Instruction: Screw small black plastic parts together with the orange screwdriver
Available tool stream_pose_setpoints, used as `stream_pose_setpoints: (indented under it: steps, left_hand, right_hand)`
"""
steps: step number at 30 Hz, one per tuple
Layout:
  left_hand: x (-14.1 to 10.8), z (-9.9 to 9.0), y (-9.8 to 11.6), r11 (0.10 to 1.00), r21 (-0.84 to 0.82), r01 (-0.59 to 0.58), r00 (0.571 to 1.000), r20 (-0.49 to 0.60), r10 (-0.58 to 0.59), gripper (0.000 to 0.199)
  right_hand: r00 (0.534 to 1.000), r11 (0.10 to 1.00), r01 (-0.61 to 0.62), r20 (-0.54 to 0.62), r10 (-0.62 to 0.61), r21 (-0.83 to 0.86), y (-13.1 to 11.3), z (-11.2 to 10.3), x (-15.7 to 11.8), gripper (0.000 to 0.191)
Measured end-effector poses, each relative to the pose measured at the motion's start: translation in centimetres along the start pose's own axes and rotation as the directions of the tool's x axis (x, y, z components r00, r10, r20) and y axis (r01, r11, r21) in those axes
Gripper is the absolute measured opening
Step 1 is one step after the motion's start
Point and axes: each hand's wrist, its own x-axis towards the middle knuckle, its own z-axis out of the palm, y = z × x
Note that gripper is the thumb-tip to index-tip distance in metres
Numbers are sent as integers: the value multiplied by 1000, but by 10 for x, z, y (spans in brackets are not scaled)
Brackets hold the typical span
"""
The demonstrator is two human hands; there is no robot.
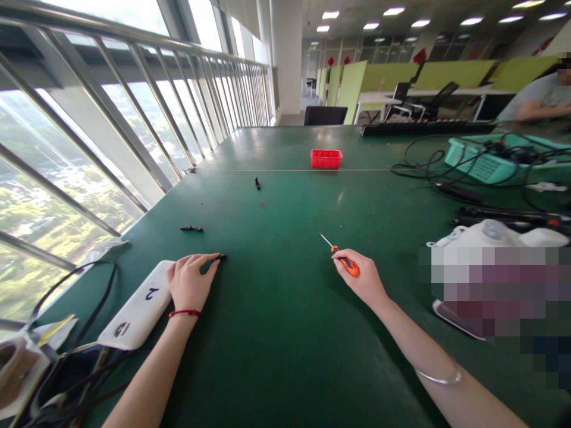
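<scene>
Between the thumb and fingertips of my left hand (193, 279) is a small black piece (220, 257), mostly covered, at the table surface. That hand rests beside a white power bank (140, 306) marked with a 2. My right hand (360, 276) is closed around an orange and black screwdriver (347, 263), its thin shaft pointing away and to the left. Past my left hand lies a short black jointed piece (191, 229). Farther off is another small black piece (257, 183). Their exact kind is too small to tell.
A red bin (326, 159) stands toward the far side of the green table (276, 333). At right are a teal basket (473, 159) with black cables and a white bag-like item (486, 235). Cables (84, 333) lie at left, beside the metal railing (134, 59). A person (533, 101) sits far right.
</scene>
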Motion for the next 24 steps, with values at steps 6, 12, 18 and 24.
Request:
stream_pose_setpoints:
  steps: [6,12,18,24]
  left_hand:
    - [0,0,0,993,70,-92,995,-22,94,34]
    - [2,2,2,974,113,-196,979,-35,201,32]
    - [2,3,2,992,-124,-19,999,44,25,27]
    - [0,5,12,935,-355,29,988,154,28,28]
  right_hand:
    - [1000,1000,6,-1,-6,-15,0,0,0,13]
    - [1000,1000,3,-1,-3,-19,-3,-1,0,13]
    - [1000,1000,9,-1,-9,-18,-2,-1,0,13]
    - [1000,1000,7,3,-7,-3,-2,0,0,13]
